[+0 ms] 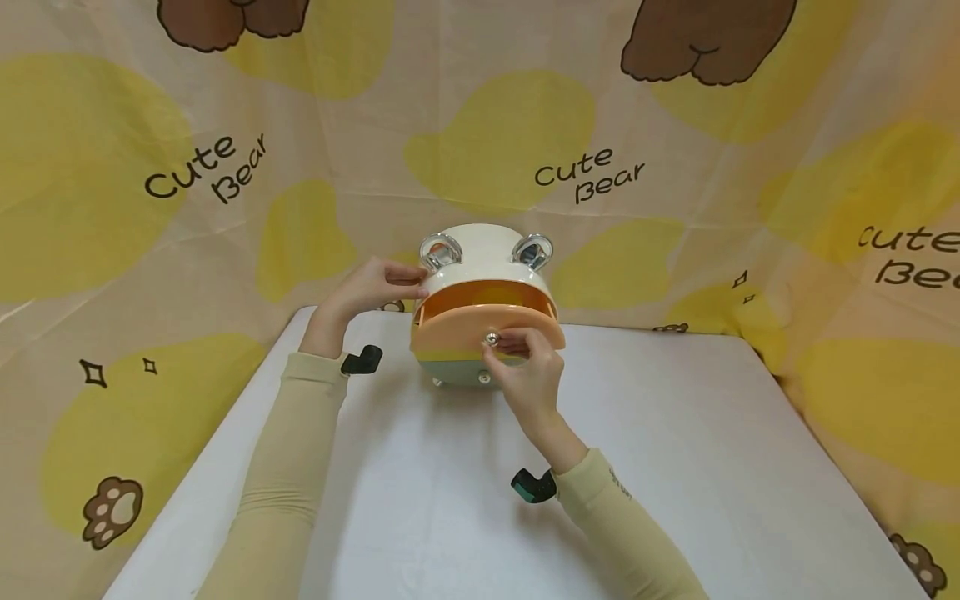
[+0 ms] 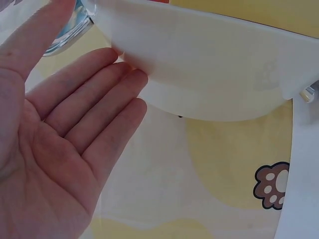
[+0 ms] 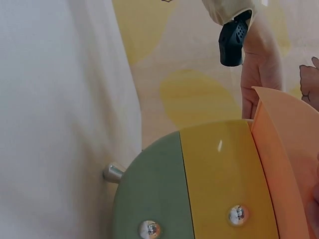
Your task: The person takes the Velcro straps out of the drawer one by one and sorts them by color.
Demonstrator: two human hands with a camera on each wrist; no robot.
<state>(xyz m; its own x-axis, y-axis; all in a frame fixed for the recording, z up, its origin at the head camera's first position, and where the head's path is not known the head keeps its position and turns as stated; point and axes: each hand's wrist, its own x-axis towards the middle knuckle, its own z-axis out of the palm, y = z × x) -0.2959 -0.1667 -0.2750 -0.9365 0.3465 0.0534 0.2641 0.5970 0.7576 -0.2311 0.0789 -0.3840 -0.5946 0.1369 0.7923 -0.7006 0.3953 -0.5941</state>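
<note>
A small rounded drawer cabinet (image 1: 483,250) with a cream top and two silvery ear-like loops stands toward the back of the table. Its orange top drawer (image 1: 450,329) is pulled partly out, so a strip of the inside shows. My right hand (image 1: 534,377) pinches the round silver knob (image 1: 492,339) on that drawer front. With its fingers nearly straight, my left hand (image 2: 75,129) touches the cabinet's cream side near one ear loop. Below the orange drawer, the yellow drawer (image 3: 224,169) and the green drawer (image 3: 154,184) are closed, each with a silver knob.
A white cloth covers the table (image 1: 637,433). Behind and around it hangs a printed curtain (image 1: 495,142) with bears and lettering. A short silver foot (image 3: 113,172) supports the cabinet. Each wrist carries a black camera mount (image 1: 362,360).
</note>
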